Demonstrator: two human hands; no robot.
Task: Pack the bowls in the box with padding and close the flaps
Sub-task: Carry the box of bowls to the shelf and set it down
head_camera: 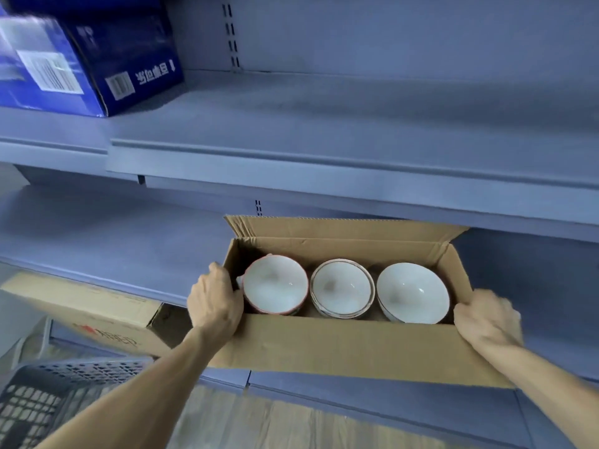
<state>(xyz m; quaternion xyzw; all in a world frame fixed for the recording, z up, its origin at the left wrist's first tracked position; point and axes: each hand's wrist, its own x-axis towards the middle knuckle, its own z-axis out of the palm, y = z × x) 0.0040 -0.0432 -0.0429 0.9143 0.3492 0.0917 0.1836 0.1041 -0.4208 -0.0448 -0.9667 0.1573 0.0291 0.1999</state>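
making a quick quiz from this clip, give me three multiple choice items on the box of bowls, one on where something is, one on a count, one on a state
1. Where is the dark blue carton?
A. On the upper shelf, to the left
B. Inside the cardboard box
C. On the floor

2. How many bowl openings show in the cardboard box?
A. One
B. Three
C. Five

3. How do the box's flaps stand?
A. Folded shut
B. Taped down
C. Open

Answers:
1 A, it sits on the upper shelf at the far left.
2 B, the left bowl, middle bowl and right bowl lie in a row.
3 C, the far flap stands up, and the left hand and right hand grip the box's ends.
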